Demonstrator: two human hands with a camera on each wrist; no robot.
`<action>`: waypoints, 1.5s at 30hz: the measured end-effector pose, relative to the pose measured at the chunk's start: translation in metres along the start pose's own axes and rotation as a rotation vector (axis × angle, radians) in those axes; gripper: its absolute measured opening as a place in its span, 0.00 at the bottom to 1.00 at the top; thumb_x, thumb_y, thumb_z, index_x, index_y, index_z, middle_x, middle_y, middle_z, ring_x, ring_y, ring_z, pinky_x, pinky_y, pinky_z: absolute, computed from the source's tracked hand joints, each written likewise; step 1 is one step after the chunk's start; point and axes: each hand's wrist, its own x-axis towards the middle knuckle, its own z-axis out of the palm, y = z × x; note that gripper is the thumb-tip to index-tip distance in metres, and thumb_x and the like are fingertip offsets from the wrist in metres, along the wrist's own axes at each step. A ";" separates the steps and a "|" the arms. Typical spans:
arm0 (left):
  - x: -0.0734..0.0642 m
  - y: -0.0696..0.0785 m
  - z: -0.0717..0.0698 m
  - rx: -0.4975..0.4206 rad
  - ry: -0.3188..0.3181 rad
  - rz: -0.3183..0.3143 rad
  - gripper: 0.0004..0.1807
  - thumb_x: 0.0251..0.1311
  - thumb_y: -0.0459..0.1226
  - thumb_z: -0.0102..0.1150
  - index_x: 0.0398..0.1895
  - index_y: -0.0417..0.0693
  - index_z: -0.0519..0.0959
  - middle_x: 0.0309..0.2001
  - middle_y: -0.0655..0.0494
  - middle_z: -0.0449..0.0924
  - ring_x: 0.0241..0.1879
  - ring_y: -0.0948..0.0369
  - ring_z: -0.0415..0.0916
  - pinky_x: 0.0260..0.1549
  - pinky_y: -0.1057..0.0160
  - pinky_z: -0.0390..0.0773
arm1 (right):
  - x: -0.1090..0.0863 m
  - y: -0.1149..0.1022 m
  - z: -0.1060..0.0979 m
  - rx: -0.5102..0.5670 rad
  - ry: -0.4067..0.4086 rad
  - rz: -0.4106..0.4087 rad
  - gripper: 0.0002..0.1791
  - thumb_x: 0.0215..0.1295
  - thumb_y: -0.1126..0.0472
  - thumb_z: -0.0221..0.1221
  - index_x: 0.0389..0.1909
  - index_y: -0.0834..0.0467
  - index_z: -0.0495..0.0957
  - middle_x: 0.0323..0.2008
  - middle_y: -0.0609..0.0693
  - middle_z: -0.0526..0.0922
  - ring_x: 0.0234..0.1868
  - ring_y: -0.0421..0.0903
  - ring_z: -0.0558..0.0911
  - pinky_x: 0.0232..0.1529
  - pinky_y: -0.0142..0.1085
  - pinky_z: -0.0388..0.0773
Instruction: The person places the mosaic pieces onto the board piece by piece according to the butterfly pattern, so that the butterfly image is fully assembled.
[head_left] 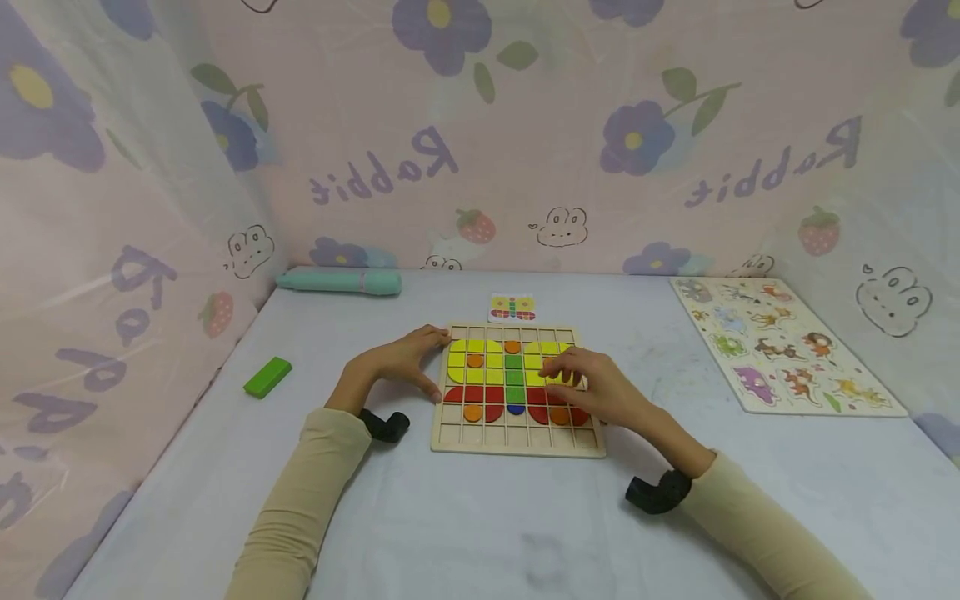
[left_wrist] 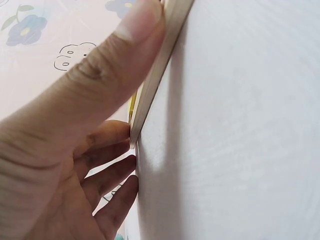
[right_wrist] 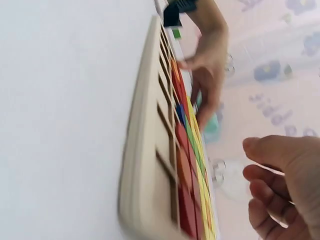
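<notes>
A wooden grid board (head_left: 517, 437) lies flat on the white tabletop, filled with yellow, red, green, orange and blue pieces in a butterfly shape. At its left edge rests my left hand (head_left: 401, 358), thumb and fingers spread apart along the rim; the left wrist view shows the thumb (left_wrist: 140, 22) against the board's side. Over the board's right part hovers my right hand (head_left: 600, 390), its fingers loosely bent, hiding some yellow and red pieces. In the right wrist view that hand (right_wrist: 300, 175) is apart from the pieces and holds nothing visible.
Behind the board lies a small picture card (head_left: 513, 303) with a similar butterfly. A green block (head_left: 267, 377) is at the left. A teal pen-shaped object (head_left: 341, 282) lies at the back left, and an animal puzzle board (head_left: 810, 400) at the right. Patterned curtains (head_left: 525, 167) surround the table.
</notes>
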 end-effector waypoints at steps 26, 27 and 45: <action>-0.002 0.003 0.000 0.005 0.003 -0.013 0.55 0.37 0.52 0.75 0.69 0.46 0.57 0.70 0.49 0.52 0.70 0.52 0.47 0.67 0.50 0.52 | -0.059 0.036 -0.043 -0.028 -0.192 0.211 0.16 0.52 0.70 0.65 0.44 0.58 0.80 0.39 0.47 0.79 0.35 0.43 0.72 0.33 0.31 0.73; -0.002 0.003 0.000 0.004 0.004 -0.013 0.55 0.37 0.52 0.75 0.69 0.46 0.57 0.70 0.49 0.53 0.70 0.52 0.47 0.67 0.50 0.52 | -0.059 0.037 -0.044 -0.027 -0.188 0.204 0.17 0.52 0.70 0.65 0.44 0.57 0.80 0.39 0.47 0.79 0.36 0.44 0.72 0.34 0.32 0.73; -0.001 0.003 0.000 0.013 -0.003 -0.028 0.56 0.36 0.53 0.75 0.70 0.47 0.56 0.70 0.50 0.51 0.70 0.52 0.47 0.67 0.50 0.52 | -0.024 0.010 -0.012 0.013 -0.087 0.067 0.12 0.53 0.60 0.68 0.39 0.57 0.82 0.32 0.44 0.81 0.31 0.40 0.74 0.30 0.32 0.73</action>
